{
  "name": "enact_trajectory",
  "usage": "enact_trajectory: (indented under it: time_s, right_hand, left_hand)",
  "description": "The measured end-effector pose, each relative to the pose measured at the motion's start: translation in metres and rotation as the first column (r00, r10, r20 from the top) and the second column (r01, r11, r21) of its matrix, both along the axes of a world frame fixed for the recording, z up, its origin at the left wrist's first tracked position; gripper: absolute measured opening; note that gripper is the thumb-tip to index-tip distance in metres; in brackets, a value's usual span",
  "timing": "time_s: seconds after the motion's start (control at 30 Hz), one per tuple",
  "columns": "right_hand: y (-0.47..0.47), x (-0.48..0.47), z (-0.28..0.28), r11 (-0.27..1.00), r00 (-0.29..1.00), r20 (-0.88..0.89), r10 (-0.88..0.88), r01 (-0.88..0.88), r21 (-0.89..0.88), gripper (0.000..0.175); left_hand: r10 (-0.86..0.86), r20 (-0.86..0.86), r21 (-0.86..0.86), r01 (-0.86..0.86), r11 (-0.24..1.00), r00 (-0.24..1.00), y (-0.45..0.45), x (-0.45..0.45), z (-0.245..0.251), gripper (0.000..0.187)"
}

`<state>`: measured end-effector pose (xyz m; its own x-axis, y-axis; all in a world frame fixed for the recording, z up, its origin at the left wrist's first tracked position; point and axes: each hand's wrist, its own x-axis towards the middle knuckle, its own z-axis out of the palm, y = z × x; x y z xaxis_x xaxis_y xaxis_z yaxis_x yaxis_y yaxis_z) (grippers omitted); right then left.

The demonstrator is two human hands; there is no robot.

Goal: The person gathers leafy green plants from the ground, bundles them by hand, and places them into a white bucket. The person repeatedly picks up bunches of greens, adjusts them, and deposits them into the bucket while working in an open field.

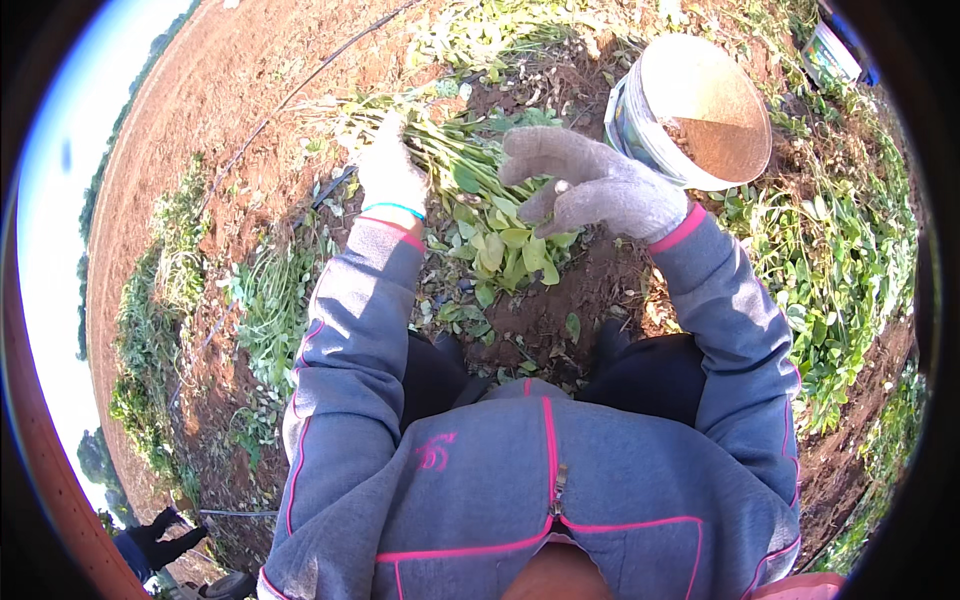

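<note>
My left hand [391,169], in a pale glove with a blue band at the wrist, grips a bunch of green stems [442,146], apparently pulled peanut plants. The leafy tops [517,247] hang towards me over the soil. Just right of the bunch is my right hand [600,184] in a grey-white glove, its fingers curled and partly spread. A small pale thing, seemingly a peanut pod [562,186], shows among those fingers; whether they grip it is unclear. Beyond the right hand stands a white plastic bucket [651,146] with some peanut pods [679,136] inside.
Uprooted plants lie in rows to the right [847,262] and left [277,315] on reddish soil. A thin black hose [274,116] crosses the ground at the upper left. Another bucket [829,56] is at the far upper right. Part of another person [154,544] shows at the lower left.
</note>
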<state>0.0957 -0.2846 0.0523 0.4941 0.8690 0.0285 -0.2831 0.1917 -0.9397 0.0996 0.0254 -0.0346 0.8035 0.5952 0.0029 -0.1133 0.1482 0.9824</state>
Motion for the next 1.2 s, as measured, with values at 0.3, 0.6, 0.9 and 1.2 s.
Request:
enact_trajectory:
  time_s: [0.3, 0.6, 0.9, 1.2]
  right_hand:
    - [0.062, -0.001, -0.032, 0.690, 0.236, 0.944, 0.231, 0.644, -0.330, 0.025]
    - [0.037, -0.010, -0.009, 0.879, 0.695, 0.626, 0.355, -0.021, -0.476, 0.034]
    - [-0.062, 0.021, 0.056, 0.698, 0.678, 0.306, -0.669, 0.714, -0.055, 0.021]
    - [-0.130, 0.110, -0.069, 0.231, 0.035, 0.997, -0.068, 0.973, -0.019, 0.069]
  left_hand:
    - [-0.030, -0.007, 0.605, 0.028, 0.796, 1.000, -0.029, -0.008, -0.010, 0.024]
    - [-0.051, 0.099, 0.995, -0.097, 0.034, 0.994, -0.014, -0.038, 0.005, 0.049]
    - [-0.177, 0.212, -0.542, 0.266, 0.797, 0.961, 0.013, -0.076, 0.076, 0.046]
    - [-0.698, 0.536, -0.201, 0.875, 0.440, 0.474, 0.092, -0.062, 0.030, 0.037]
